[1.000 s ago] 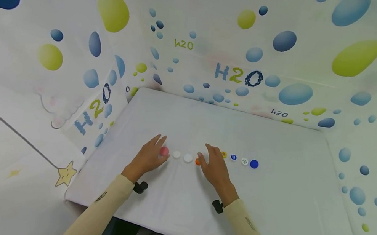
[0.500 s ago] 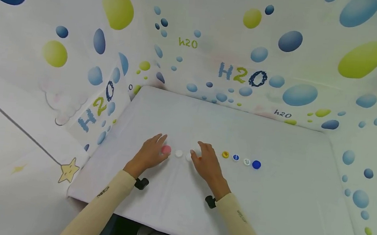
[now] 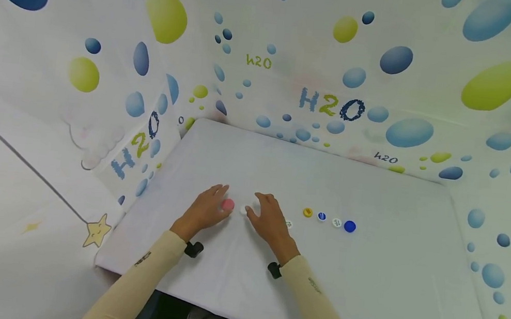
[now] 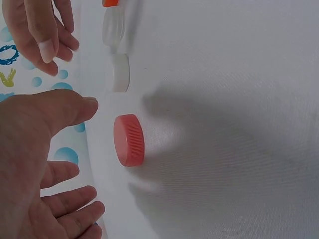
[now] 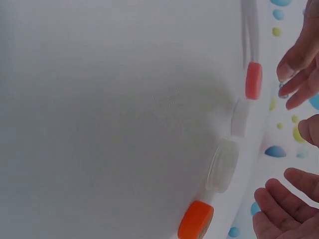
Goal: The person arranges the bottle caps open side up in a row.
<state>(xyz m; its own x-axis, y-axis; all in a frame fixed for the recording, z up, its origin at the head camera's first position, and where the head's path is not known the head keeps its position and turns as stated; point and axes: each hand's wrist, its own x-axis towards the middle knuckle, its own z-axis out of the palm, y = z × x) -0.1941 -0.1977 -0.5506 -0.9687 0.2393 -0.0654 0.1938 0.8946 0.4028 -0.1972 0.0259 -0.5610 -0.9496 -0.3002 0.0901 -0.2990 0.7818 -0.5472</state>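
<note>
My left hand (image 3: 203,210) hovers beside a pinkish-red ribbed bottle cap (image 3: 228,205), thumb and fingers spread around it but apart from it. In the left wrist view the red cap (image 4: 129,140) lies flat, its thumb (image 4: 79,109) above. A white cap (image 3: 244,210) shows at the thumb tip of my right hand (image 3: 271,224), which hangs relaxed over the row, holding nothing. Beneath it, the right wrist view shows a translucent cap (image 5: 223,166) and an orange cap (image 5: 196,220), both hidden by the hand in the head view.
Right of the hands lie a white printed cap (image 3: 288,224), a yellow cap (image 3: 308,212), a blue-and-white cap (image 3: 321,216), another white printed cap (image 3: 336,222) and a blue cap (image 3: 350,226). The white-covered table (image 3: 364,285) is bordered by printed sheets (image 3: 283,74).
My right hand has moved left along the row, from the orange cap to near the white one, uncovering caps on its right. The left hand stays by the red cap.
</note>
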